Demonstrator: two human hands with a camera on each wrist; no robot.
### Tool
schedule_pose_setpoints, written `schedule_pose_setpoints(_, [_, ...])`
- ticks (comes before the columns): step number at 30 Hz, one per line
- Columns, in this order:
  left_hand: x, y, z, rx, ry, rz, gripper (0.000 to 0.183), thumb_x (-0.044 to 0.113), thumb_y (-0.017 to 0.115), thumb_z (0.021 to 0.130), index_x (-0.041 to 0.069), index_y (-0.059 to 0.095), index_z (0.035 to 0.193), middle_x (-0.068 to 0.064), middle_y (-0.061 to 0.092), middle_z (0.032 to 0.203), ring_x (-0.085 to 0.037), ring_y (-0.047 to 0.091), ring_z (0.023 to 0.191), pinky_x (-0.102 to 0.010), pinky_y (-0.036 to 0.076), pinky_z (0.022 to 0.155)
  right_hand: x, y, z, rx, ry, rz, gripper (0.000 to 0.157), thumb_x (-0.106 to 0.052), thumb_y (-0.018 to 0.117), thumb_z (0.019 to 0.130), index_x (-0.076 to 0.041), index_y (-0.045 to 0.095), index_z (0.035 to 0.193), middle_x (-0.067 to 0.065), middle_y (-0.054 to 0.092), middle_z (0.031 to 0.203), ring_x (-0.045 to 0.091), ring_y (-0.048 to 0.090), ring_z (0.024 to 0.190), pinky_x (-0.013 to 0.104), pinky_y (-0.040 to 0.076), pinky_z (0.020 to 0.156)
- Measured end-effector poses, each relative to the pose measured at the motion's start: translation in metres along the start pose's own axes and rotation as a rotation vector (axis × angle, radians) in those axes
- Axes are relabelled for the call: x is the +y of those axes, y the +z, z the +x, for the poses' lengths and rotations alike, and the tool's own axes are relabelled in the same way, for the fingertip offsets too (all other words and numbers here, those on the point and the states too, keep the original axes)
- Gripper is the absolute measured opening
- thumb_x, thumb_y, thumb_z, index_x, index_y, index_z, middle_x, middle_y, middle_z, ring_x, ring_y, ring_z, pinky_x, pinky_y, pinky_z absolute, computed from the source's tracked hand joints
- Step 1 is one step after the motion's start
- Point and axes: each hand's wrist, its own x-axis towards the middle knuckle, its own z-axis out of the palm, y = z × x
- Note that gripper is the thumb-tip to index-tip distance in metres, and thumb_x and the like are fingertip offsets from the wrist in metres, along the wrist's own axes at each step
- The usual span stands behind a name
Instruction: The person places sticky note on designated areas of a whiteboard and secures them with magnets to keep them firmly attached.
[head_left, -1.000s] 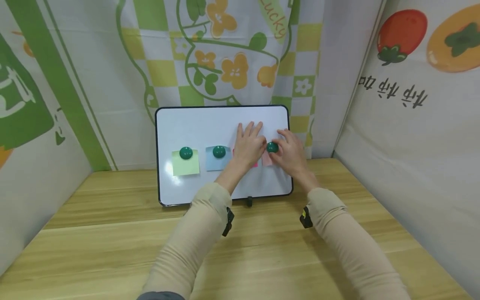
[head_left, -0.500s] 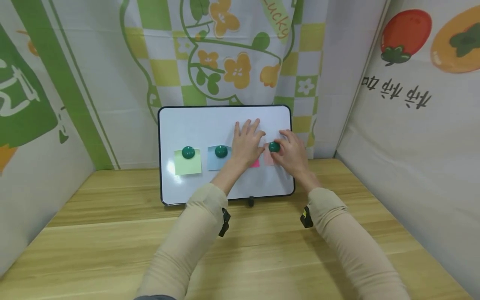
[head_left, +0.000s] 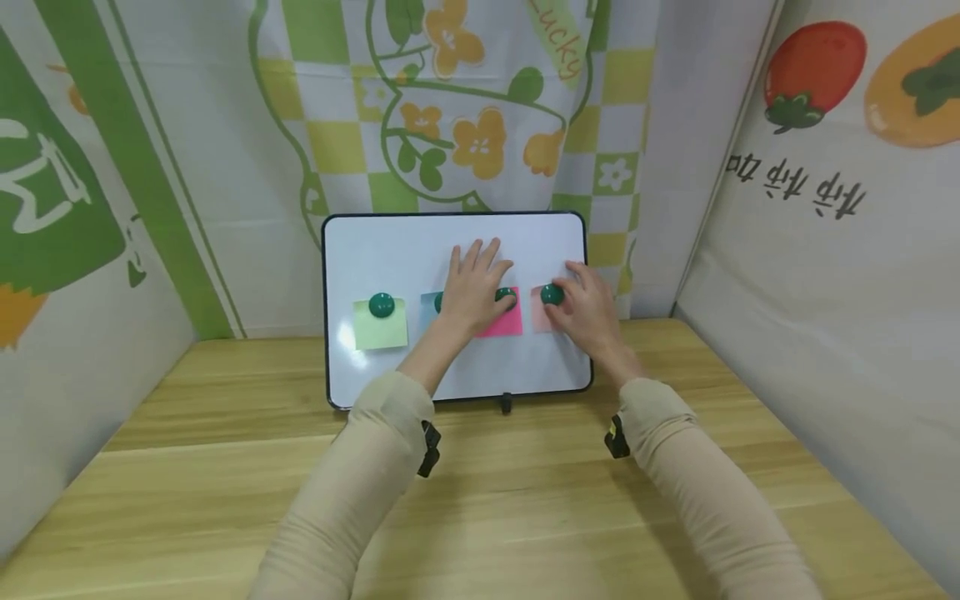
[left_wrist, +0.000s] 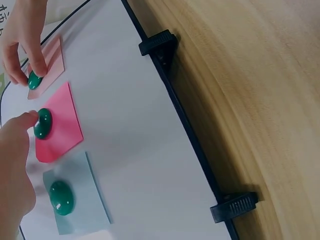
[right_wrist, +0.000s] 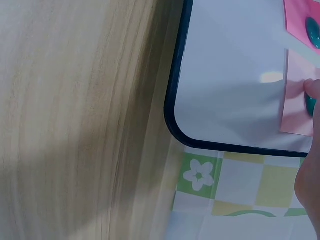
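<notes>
A whiteboard (head_left: 405, 250) with a black frame carries several sticky notes, each under a round green magnet. My right hand (head_left: 590, 310) pinches the magnet (head_left: 552, 293) on the light pink note (left_wrist: 54, 60) between thumb and fingers. With fingers spread, my left hand (head_left: 471, 298) lies over the board, its thumb tip at the edge of the magnet (left_wrist: 43, 123) on the bright pink note (left_wrist: 62, 125). Partly behind that hand in the head view is the blue note (left_wrist: 87, 187) with its magnet (left_wrist: 61, 198). The pale green note (head_left: 380, 333) sits at the far left under another magnet (head_left: 381, 305).
The board leans back on a wooden table (head_left: 510, 500), with black clips (left_wrist: 234, 206) at its lower edge. Behind it hangs a printed curtain (head_left: 337, 146). A fabric wall (head_left: 810, 275) with printed fruit stands at the right.
My left hand has moved left away from the right hand, uncovering the bright pink note and its magnet and covering part of the blue one. The right hand keeps its pinch on its magnet.
</notes>
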Motion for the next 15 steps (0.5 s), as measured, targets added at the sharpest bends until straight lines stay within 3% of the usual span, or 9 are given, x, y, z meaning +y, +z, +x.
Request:
schedule_pose_setpoints(7, [-0.007, 0.010, -0.008, -0.030, -0.037, -0.014, 0.063, 0.050, 0.062, 0.094, 0.021, 0.045, 0.148, -0.008, 0.022, 0.166, -0.033, 0.016, 0.154, -0.058, 0.006, 0.124, 0.000, 0.002, -0.005, -0.012, 0.020, -0.004, 0.042, -0.026, 0.074, 0.090, -0.002, 0.064, 0.123, 0.017, 0.045, 0.150, 0.037, 0.043, 0.138, 0.057, 0.031, 0.116])
schedule_pose_setpoints(15, [-0.011, 0.012, -0.016, -0.016, -0.049, -0.018, 0.066, 0.051, 0.063, 0.093, 0.021, 0.043, 0.149, -0.008, 0.020, 0.166, -0.034, 0.015, 0.153, -0.058, 0.006, 0.124, -0.003, 0.003, -0.008, -0.028, 0.023, 0.002, 0.049, -0.029, 0.073, 0.091, -0.003, 0.061, 0.130, 0.016, 0.041, 0.153, 0.036, 0.041, 0.140, 0.058, 0.029, 0.117])
